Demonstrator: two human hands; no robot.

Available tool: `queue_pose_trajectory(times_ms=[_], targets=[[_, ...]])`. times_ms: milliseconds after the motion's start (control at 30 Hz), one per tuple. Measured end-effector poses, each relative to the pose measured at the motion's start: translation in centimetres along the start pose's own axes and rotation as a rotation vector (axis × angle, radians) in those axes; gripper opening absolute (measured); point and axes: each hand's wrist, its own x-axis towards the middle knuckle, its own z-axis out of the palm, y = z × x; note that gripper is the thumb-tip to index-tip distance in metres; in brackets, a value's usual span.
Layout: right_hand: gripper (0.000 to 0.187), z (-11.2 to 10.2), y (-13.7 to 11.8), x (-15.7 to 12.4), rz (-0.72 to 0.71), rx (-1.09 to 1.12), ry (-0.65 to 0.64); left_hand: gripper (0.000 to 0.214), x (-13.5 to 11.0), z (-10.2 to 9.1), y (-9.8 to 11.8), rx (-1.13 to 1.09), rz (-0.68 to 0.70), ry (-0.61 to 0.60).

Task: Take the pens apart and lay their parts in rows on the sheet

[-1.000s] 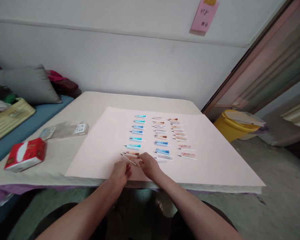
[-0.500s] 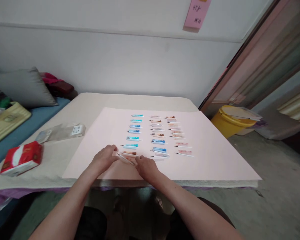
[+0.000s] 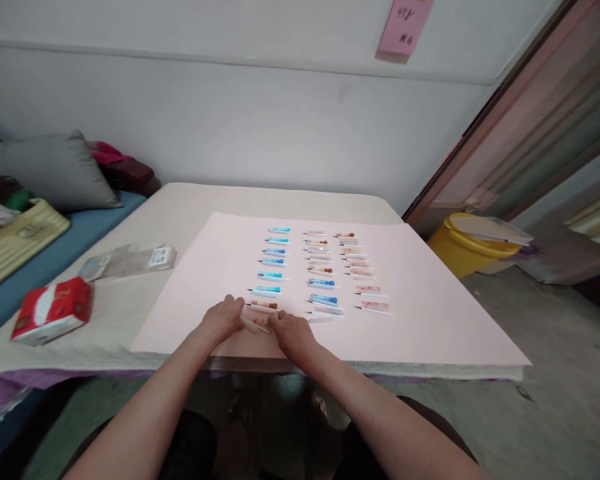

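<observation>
At the near end of the left column, my left hand [image 3: 223,319] closes its fingers on the left end of a pale pen [image 3: 255,324] with a reddish print. The fingers of my right hand [image 3: 291,333] are closed at its right end and partly hide it. Just beyond lies a pen with a brown end [image 3: 264,305], close to both hands. Farther up the column are pens with turquoise [image 3: 267,289] and blue [image 3: 273,261] barrels. Beside my right hand, a clear, whitish pen [image 3: 321,320] lies on the pink sheet [image 3: 180,320].
Several more pens lie in columns to the right, with blue [image 3: 324,299] and pale pink [image 3: 375,306] barrels. On the left are a red tissue pack [image 3: 53,310] and clear plastic packaging [image 3: 130,261]. A yellow bin [image 3: 455,250] stands beyond the table's right side.
My left hand has come slightly right, nearer my right hand, and its fingers have closed in on the pale pen. The whole view has shifted a little.
</observation>
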Motion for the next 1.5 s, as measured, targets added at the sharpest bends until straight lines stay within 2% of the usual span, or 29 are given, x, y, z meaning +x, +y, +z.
queue_pose_trajectory(times_ms=[167,400,533,800,1100,1300,1500], targets=[[0.024,0.0,0.1,0.1,0.017,0.012,-0.005,0.027,0.2,0.2,0.0,0.02,0.036,-0.033],[0.027,-0.3,0.5,0.3,0.039,0.047,0.009,0.028,0.2,0.5,0.6,-0.017,0.023,-0.031],[0.031,-1.2,1.1,0.1,0.086,0.002,-0.012,0.027,0.1,0.4,1.3,0.019,0.024,-0.029],[0.027,-3.1,2.2,-1.3,0.095,-0.123,-0.089,0.036,-0.1,0.5,2.2,0.057,-0.013,-0.039],[0.025,-3.2,2.2,-2.4,0.0,-0.142,-0.1,0.044,-0.6,0.6,3.7,0.11,-0.046,-0.034],[0.025,-3.4,1.8,-2.9,-0.09,-0.15,-0.126,0.05,-0.3,0.8,3.2,0.116,-0.021,-0.021],[0.025,-2.8,1.1,-3.2,-0.154,-0.17,-0.14,0.051,-0.6,-0.1,3.1,0.111,-0.033,-0.05]])
